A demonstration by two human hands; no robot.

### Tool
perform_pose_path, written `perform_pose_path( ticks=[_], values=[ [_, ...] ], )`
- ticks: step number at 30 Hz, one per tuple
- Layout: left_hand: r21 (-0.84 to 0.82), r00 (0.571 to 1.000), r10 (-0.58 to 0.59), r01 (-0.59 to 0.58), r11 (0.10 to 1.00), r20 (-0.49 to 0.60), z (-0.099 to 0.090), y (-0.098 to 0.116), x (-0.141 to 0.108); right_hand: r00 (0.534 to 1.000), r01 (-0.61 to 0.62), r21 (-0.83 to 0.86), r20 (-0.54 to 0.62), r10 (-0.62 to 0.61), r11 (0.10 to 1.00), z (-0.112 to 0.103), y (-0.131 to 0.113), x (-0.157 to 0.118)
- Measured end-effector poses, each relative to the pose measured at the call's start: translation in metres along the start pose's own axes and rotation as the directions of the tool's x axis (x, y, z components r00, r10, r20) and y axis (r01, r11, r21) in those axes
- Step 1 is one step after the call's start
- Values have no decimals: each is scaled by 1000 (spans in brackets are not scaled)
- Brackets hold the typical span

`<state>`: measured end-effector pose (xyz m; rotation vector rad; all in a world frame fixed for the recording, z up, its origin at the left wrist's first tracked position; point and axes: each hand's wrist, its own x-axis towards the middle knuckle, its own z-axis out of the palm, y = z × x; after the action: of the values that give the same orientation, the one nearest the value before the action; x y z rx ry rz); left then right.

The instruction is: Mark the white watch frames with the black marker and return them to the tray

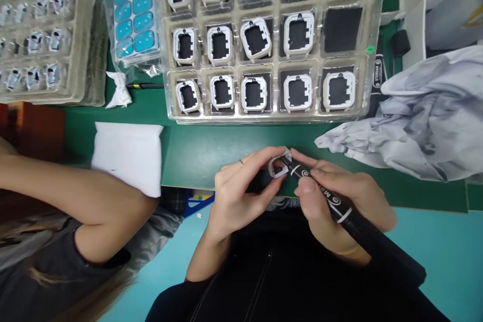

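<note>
Between the thumb and fingers of my left hand (241, 193) is a small white frame (274, 168), held just past the bench's front edge area. My right hand (337, 198) grips a black marker (335, 204), whose tip touches or lies right at the frame's upper right side. A fingertip of my right hand is close to the frame too. Beyond both hands, a clear plastic tray (236, 116) holds rows of similar white frames (338, 90), each over a dark pad. One compartment at the tray's right shows only its dark pad (342, 29).
A folded white cloth (127, 156) lies at left beside a co-worker's arm (75, 191). Stacked trays (79, 50), a bag of blue stickers (142, 19) and a black pen (145, 86) are farther back. Crumpled grey-white cloth (437, 115) covers the right side.
</note>
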<state>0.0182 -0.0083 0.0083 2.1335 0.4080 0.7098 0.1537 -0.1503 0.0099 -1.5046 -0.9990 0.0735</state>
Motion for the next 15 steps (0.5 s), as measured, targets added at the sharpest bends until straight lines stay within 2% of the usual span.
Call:
perform_pose_path(
  ticks=[2, 3, 8, 15],
  values=[
    [25, 1000, 3, -3, 1000, -2, 0, 1, -1, 979, 93, -8, -182, -93, 996, 14, 0, -2],
    [38, 1000, 4, -4, 999, -3, 0, 1, -1, 966, 109, -27, -231, -112, 994, 19, 0, -4],
    [77, 999, 15, -12, 997, -32, 1, 1, -5, 982, 11, -78, -186, -25, 997, 26, 1, -15],
    [81, 999, -5, 10, 997, -54, 1, -1, -9, 976, 65, -99, -199, -84, 993, 23, 3, -15]
  ],
)
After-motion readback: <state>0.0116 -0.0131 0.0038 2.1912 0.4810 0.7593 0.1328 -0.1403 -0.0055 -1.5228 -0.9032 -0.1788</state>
